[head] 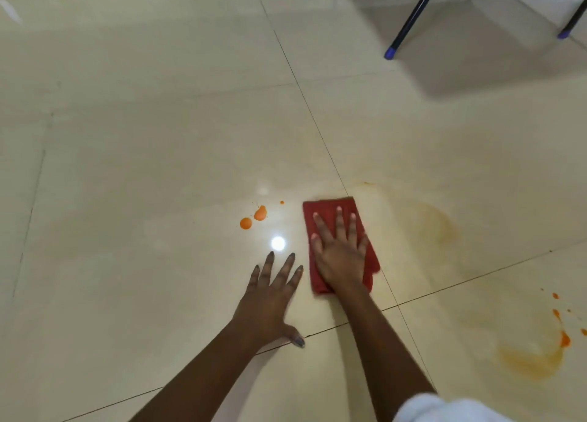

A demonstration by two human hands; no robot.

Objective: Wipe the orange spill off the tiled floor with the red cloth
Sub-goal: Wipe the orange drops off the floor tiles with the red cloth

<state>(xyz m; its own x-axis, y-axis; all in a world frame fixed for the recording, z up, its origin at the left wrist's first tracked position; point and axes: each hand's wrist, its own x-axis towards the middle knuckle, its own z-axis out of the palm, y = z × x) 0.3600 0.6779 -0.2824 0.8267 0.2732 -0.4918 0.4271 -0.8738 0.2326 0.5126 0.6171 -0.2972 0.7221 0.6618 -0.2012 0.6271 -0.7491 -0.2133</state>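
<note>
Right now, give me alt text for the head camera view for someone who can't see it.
A right hand presses a folded red cloth flat on a cream tiled floor, beside orange drops. The left hand rests spread on the tile; faint orange smears remain at right.

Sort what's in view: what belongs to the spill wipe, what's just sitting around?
Job:
- red cloth under flat right hand
- orange drops left of cloth
- orange smear, lower right
- tiled floor
- left hand flat on tile

Just around:
- dark furniture legs, blue tips, top right
</note>
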